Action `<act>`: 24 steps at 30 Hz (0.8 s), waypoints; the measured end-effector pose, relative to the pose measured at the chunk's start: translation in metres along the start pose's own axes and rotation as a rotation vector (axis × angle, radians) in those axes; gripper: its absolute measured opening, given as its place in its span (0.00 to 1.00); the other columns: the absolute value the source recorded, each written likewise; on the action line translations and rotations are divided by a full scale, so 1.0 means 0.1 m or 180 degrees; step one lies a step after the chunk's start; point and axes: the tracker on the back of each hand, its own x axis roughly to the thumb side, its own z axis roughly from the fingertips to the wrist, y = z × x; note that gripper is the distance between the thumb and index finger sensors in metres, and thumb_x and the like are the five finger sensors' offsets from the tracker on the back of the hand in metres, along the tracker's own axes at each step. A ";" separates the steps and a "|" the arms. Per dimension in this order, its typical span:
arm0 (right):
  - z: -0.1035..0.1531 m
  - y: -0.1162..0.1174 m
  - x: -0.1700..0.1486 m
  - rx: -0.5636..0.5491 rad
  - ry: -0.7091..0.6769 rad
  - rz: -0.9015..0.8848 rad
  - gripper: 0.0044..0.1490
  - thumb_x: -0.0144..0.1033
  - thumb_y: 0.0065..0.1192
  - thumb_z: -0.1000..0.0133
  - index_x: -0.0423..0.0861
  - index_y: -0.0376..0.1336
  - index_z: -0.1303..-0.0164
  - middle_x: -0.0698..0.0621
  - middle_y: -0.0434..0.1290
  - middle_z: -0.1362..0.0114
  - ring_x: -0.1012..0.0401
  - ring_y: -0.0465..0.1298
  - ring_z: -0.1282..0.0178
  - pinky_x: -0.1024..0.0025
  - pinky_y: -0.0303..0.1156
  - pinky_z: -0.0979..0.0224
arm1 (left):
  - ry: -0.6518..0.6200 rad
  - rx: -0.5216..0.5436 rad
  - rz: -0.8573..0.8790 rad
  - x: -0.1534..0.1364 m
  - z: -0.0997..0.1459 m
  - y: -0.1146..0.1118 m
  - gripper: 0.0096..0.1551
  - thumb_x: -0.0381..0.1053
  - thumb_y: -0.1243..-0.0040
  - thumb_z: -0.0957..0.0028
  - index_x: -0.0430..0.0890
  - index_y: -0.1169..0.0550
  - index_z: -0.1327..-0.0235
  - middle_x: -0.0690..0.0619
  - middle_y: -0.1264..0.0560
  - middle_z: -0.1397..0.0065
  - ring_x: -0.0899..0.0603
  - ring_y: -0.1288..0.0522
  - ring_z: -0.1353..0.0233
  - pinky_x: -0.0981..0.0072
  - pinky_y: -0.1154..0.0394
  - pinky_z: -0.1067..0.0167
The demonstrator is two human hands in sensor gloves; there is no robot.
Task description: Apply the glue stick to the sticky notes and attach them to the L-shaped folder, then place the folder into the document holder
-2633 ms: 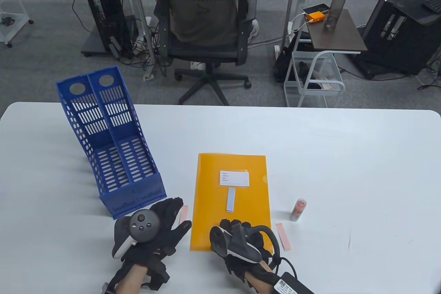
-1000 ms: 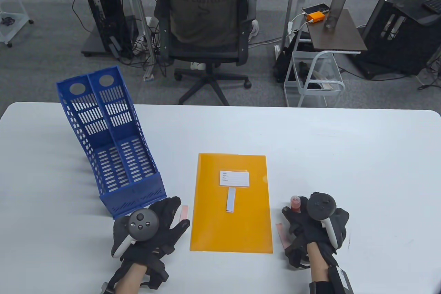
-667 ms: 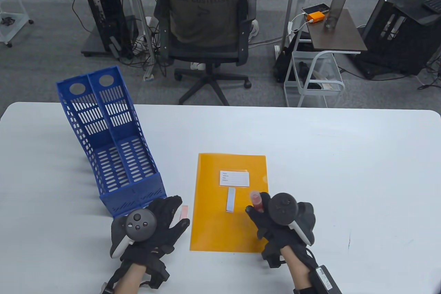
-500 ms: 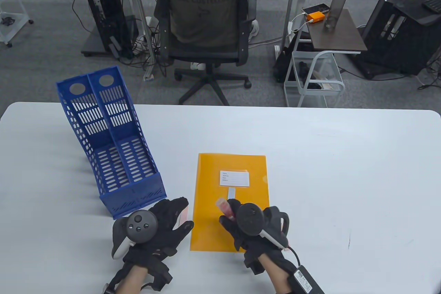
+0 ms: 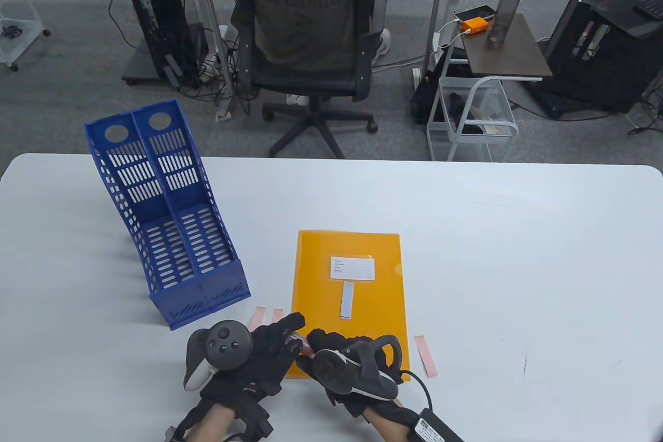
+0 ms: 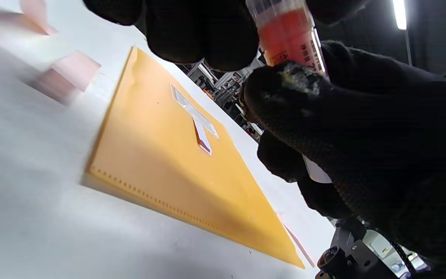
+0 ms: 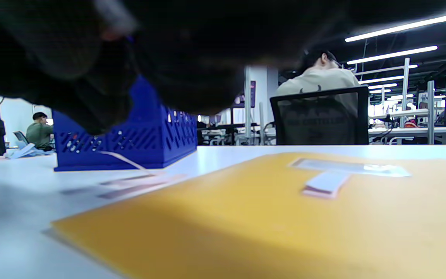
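The pink glue stick (image 5: 302, 348) (image 6: 289, 38) sits between both hands, low over the near left corner of the orange L-shaped folder (image 5: 321, 297) (image 6: 168, 155) (image 7: 269, 221). My right hand (image 5: 323, 346) grips its tube. My left hand (image 5: 284, 339) closes its fingers (image 6: 203, 35) round the clear cap end. A white strip (image 5: 347, 299) (image 7: 325, 182) lies on the folder below its label (image 5: 352, 268). Two pink sticky notes (image 5: 257, 317) (image 6: 68, 73) lie left of the folder, and one pink note (image 5: 426, 355) lies to its right. The blue document holder (image 5: 166, 214) (image 7: 145, 139) stands at the left.
The white table (image 5: 518, 255) stretches far to the right and behind the folder. Beyond its far edge a person sits in an office chair (image 5: 305, 22). A cable and a box (image 5: 440, 426) trail from my right wrist at the near edge.
My right hand took the glue stick from the table at the right and carried it left across the folder. My left hand shifted right off the pink notes and met it.
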 end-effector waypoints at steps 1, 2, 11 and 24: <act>0.02 0.00 0.00 0.0007 0.0012 -0.0020 0.38 0.63 0.64 0.52 0.42 0.71 0.48 0.50 0.84 0.63 0.64 0.80 0.85 0.64 0.79 0.76 | -0.0009 -0.0004 -0.0020 0.01 0.00 0.00 0.34 0.60 0.53 0.42 0.50 0.37 0.24 0.49 0.25 0.34 0.39 0.30 0.29 0.34 0.40 0.27; 0.04 0.00 0.01 0.0025 0.0010 -0.0059 0.37 0.62 0.64 0.51 0.42 0.72 0.48 0.50 0.85 0.62 0.64 0.80 0.85 0.64 0.79 0.77 | -0.0022 -0.0025 -0.0018 0.02 0.00 -0.01 0.33 0.60 0.53 0.43 0.49 0.36 0.25 0.49 0.25 0.35 0.39 0.29 0.30 0.34 0.39 0.28; 0.06 -0.06 0.03 -0.0062 -0.0010 -0.0304 0.37 0.61 0.65 0.51 0.40 0.72 0.50 0.51 0.85 0.68 0.65 0.78 0.87 0.64 0.78 0.78 | -0.0270 0.0180 0.0023 0.01 0.00 0.04 0.34 0.63 0.54 0.45 0.46 0.30 0.31 0.52 0.20 0.46 0.43 0.24 0.38 0.37 0.33 0.31; 0.06 -0.06 -0.23 -0.0046 0.0246 -0.0339 0.37 0.62 0.66 0.52 0.40 0.73 0.51 0.51 0.85 0.69 0.65 0.78 0.87 0.65 0.78 0.78 | 0.0065 0.0429 -0.0225 0.07 -0.10 0.36 0.32 0.63 0.51 0.44 0.47 0.27 0.32 0.51 0.19 0.47 0.41 0.25 0.32 0.37 0.34 0.30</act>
